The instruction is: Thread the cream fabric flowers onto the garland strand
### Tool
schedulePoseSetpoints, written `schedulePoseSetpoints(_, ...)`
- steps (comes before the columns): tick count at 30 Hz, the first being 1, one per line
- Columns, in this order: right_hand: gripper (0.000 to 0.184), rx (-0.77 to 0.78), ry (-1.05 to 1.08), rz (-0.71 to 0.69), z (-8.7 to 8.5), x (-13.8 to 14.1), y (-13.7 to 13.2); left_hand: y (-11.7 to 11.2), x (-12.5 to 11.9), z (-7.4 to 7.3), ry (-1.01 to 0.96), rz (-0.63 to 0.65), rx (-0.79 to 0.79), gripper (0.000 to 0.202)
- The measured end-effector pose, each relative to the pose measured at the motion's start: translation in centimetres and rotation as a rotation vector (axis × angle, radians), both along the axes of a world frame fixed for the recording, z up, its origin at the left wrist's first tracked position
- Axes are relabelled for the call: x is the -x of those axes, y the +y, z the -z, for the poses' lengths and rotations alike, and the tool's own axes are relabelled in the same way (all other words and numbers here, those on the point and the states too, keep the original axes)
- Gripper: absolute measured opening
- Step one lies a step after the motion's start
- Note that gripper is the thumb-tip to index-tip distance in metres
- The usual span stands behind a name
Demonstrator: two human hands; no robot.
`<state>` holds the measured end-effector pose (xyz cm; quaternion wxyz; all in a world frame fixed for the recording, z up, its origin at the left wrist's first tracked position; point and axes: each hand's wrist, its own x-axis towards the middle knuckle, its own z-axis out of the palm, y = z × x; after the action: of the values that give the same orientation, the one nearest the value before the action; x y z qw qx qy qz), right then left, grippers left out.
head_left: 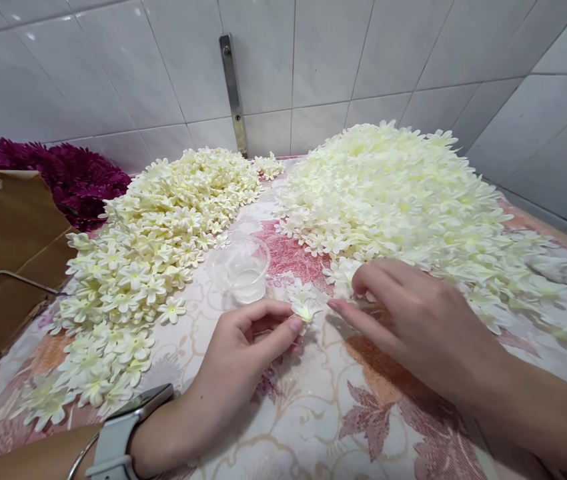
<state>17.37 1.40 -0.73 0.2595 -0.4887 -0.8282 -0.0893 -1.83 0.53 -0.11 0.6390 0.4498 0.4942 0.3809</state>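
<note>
My left hand rests on the patterned tablecloth with its thumb and forefinger pinched on a small cream fabric flower. My right hand hovers just right of that flower, its fingers curled and the forefinger pointing toward it; the fingertips touch the edge of the big pile of larger cream flowers. A second pile of smaller cream flowers spreads along the left. A clear plastic cup stands between the piles, just beyond my left hand.
Purple flowers lie at the back left beside a brown cardboard box with a metal bar. White tiled walls close the back and right. A watch sits on my left wrist.
</note>
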Motion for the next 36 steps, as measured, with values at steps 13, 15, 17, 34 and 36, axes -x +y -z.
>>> schedulePoseSetpoints(13,0.013,0.1,0.178,-0.334,-0.1,1.4,-1.2,-0.4,0.3,0.0,0.029,0.142,0.0,0.019)
schedulePoseSetpoints(15,0.018,0.16,0.268,-0.312,-0.2,1.3,-1.2,-0.5,0.2,0.0,0.006,0.092,0.012,0.018)
schedulePoseSetpoints(17,0.021,0.244,0.344,-0.333,-0.5,1.2,-1.3,-0.5,0.1,0.1,0.005,0.061,-0.004,0.032)
schedulePoseSetpoints(34,0.015,0.211,0.076,-0.215,0.6,1.6,1.1,-1.2,0.6,0.0,0.267,0.334,-0.362,0.011)
schedulePoseSetpoints(36,0.017,0.243,0.134,-0.189,0.2,1.7,0.9,-1.2,0.7,-0.1,0.237,0.338,-0.339,0.011)
